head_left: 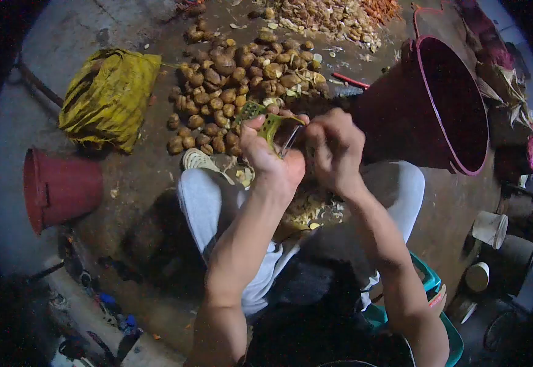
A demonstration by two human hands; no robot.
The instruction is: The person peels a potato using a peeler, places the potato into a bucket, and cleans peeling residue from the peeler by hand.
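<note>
My left hand (272,153) is closed around a yellow-green peeler (270,129) with holes in its body. The peeler's thin metal blade (289,140) points up toward my right hand. Beside it, my right hand (338,150) has its fingers curled in a pinch close to the blade; whether anything is between them is hidden. Just beyond both hands lies a heap of brown potatoes (214,95), some partly peeled. Below the hands, peelings (309,211) are scattered on the floor between my knees.
A large dark red bucket (395,104) lies tipped at the right, next to a red-handled tool (351,80). At left are a yellow sack (110,98) and a smaller red bucket (67,189). Pale peelings (327,18) are piled at the back. A teal plastic item (453,339) is beside my right arm.
</note>
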